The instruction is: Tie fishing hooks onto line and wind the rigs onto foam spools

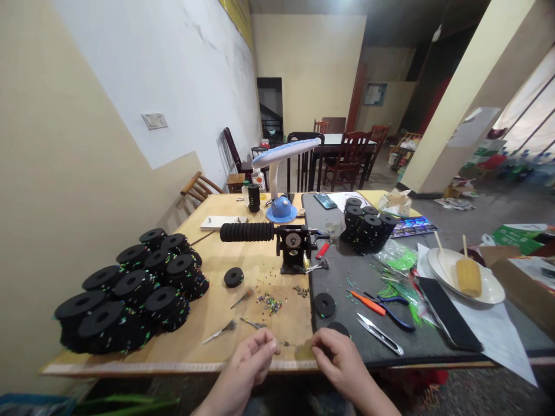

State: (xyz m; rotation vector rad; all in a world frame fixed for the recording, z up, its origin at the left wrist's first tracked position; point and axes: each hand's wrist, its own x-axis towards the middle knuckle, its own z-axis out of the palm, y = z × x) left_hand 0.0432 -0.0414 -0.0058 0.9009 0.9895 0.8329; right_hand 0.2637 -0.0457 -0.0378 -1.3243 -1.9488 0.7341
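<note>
Pinching a thin line (297,345) between left hand (250,359) and right hand (340,359), thumb and forefinger narrowed together on either side, with a small dark piece (286,344) on it nearer the left fingertips. Held just above the front of a wooden table (208,361), close to the seam with a dark mat (338,358). Cannot tell where the line ends, so fine against the wood.

Resting on a white plate (439,267) at right: one yellow corn cob (469,278), with two sticks (465,245) rising above the rim. Showing bright green through its film: a clear plastic bag (385,254). Standing beside a blue-based lamp (281,208): a white bottle (258,180), contents hidden.

Running along the front edge: a pale measuring strip (173,367). Bare wood between left hand and the big black foam stacks (130,289); tighter room on the other side, with steel snips (379,334) near right hand.

Counted: roughly ten foam stacks at left, at least five smaller stacks (368,231) at right, three loose foam rings (234,277), three feathery-tipped pieces (223,329), one pair of blue-handled pliers (401,318), one red lighter (322,250). Too many to number: scattered colored beads (271,303).
</note>
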